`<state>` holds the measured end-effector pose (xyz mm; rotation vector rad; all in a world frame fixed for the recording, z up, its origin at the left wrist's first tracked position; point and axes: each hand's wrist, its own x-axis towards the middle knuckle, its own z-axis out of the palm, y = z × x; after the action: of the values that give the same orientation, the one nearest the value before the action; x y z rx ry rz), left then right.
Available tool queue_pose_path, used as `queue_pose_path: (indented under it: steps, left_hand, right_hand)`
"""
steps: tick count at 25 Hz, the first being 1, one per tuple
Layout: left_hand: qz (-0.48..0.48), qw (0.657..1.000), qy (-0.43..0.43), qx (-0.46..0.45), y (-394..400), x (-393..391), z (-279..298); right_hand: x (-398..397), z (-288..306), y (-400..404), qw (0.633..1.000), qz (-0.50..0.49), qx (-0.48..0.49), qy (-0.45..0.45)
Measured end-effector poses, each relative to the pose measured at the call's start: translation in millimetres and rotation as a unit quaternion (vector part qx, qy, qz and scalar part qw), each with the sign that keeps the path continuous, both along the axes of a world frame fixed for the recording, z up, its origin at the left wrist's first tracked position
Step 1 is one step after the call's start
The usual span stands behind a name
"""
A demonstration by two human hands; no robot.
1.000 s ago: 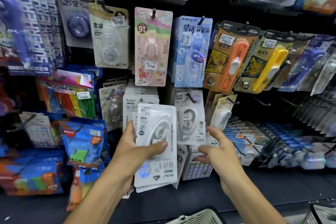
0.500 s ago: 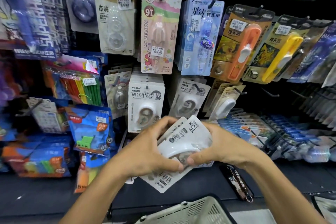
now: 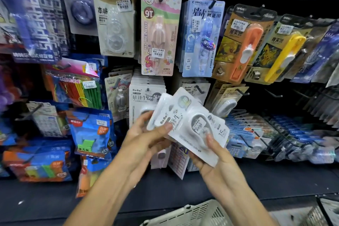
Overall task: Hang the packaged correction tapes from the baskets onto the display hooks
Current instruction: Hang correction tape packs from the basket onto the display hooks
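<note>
Both hands hold a small stack of white packaged correction tapes point(image 3: 190, 121), tilted with its top up and left, in front of the lower display row. My left hand point(image 3: 146, 137) grips the stack's left end, thumb on the front. My right hand point(image 3: 211, 156) holds the lower right end from beneath, thumb on the blister. Behind the stack a hook carries matching white BoBo packs point(image 3: 141, 95). To the right of it, a second hook point(image 3: 199, 89) carries a few similar packs.
The upper row holds a pink My Melody pack point(image 3: 159, 33), a blue pack point(image 3: 201, 36), and orange point(image 3: 244, 44) and yellow point(image 3: 277, 51) tape packs. Blue eraser bags point(image 3: 91, 132) hang at left. A beige basket rim point(image 3: 192, 213) sits at the bottom, below a dark shelf ledge.
One second ago the left hand alone held the upright packs while the right reached toward the hook. The right hand then joined, and the stack now sits tilted and higher in both hands.
</note>
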<state>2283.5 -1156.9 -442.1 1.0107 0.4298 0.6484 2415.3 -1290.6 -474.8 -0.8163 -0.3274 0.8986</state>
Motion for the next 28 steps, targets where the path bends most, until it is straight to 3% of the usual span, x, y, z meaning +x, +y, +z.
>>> queue_pose_path:
  steps: [4,7,9,11,13,18,24,28]
  left_hand:
    - [0.006,0.998,-0.050,-0.042,-27.5,11.3,-13.0]
    - [0.055,0.998,-0.025,0.022,-15.7,5.5,-9.6]
    - [0.062,0.995,0.002,0.074,-10.2,1.6,-5.4]
    - [0.061,0.993,-0.004,0.097,-9.9,0.6,-3.9]
    - [0.051,0.992,0.000,0.113,-11.0,-0.1,-2.5]
    - [0.061,0.996,-0.035,0.063,-5.3,-1.2,-1.3]
    - [0.131,0.990,-0.029,0.041,3.8,-3.8,2.0]
    - [0.138,0.989,-0.017,0.055,2.0,2.0,-1.0]
  right_hand:
    - [-41.6,-8.8,6.6,0.999,0.047,-0.008,-0.014]
    - [-37.3,-2.4,-1.2,0.992,0.009,-0.044,-0.121]
    - [-24.3,8.0,-7.2,0.969,-0.044,-0.097,-0.221]
    - [-18.6,16.5,-7.9,0.947,-0.026,-0.120,-0.296]
    - [-19.1,16.7,-6.3,0.947,-0.008,-0.117,-0.299]
    - [-9.6,14.4,4.0,0.962,-0.121,-0.138,-0.203]
    - [28.4,28.4,6.5,0.908,-0.189,-0.250,-0.278]
    - [32.7,23.0,13.3,0.911,-0.159,-0.280,-0.257]
